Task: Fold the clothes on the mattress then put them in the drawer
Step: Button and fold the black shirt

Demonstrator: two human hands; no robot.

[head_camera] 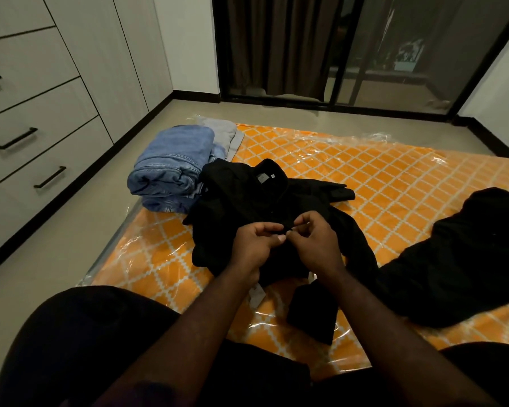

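Left hand [254,245] and right hand [315,242] both pinch the black shirt's [247,201] front placket on the orange mattress [394,183]

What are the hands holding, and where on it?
The left hand and right hand both pinch the black shirt; grip at the middle of its front.

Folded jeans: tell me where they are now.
In the head view, the folded jeans lie on the mattress's left side, next to the black shirt on their right, with a grey garment behind them.
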